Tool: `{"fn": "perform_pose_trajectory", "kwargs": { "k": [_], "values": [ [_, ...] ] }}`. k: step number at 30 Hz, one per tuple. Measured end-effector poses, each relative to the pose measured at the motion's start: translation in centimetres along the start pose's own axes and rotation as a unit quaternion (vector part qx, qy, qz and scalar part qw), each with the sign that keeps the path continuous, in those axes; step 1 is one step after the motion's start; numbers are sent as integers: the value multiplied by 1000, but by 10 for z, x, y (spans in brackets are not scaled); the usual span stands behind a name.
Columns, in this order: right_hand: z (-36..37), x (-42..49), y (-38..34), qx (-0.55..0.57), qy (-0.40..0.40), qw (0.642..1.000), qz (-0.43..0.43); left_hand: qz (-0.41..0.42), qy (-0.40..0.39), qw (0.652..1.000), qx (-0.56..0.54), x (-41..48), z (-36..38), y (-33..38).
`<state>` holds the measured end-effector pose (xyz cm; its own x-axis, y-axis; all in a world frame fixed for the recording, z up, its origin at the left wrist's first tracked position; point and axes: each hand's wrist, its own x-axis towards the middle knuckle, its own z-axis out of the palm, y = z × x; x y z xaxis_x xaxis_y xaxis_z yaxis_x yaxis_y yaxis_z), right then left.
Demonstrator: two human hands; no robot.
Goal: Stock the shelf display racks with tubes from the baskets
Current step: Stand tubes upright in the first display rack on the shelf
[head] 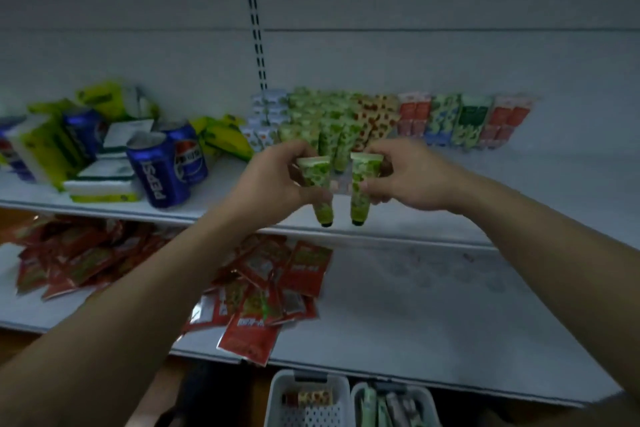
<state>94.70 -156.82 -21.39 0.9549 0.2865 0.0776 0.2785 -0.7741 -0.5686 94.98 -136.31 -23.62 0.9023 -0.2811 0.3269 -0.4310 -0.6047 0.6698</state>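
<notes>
On the white upper shelf (519,191), blue metal cans (162,173) stand left of the far rows of patterned plastic tubes (346,114). Red foil sachets (270,281) lie on the lower shelf (433,322). Two white plastic baskets (277,392) sit near, below.

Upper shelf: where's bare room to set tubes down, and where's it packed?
Bare: upper shelf in front and right of the tube rows; lower shelf right of the red sachets. Crowded: left end, with Pepsi cans and tissue packs. Centre: left hand and right hand hold green tubes.

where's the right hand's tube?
Head view, centre: right hand holds the green tube cap-down over the upper shelf edge, right of the left hand's twin tube.
</notes>
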Motion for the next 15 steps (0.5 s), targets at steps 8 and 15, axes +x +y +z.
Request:
{"fn": "perform_pose_trajectory", "kwargs": {
  "k": [8, 15],
  "values": [
    [-3, 39, 34, 66, 194, 979, -2, 21, 78, 985, 150, 53, -4, 5],
    [18, 64, 38, 48, 229, 971, -40, 123, 132, 951, 250, 85, 11, -18]
  ]
}}
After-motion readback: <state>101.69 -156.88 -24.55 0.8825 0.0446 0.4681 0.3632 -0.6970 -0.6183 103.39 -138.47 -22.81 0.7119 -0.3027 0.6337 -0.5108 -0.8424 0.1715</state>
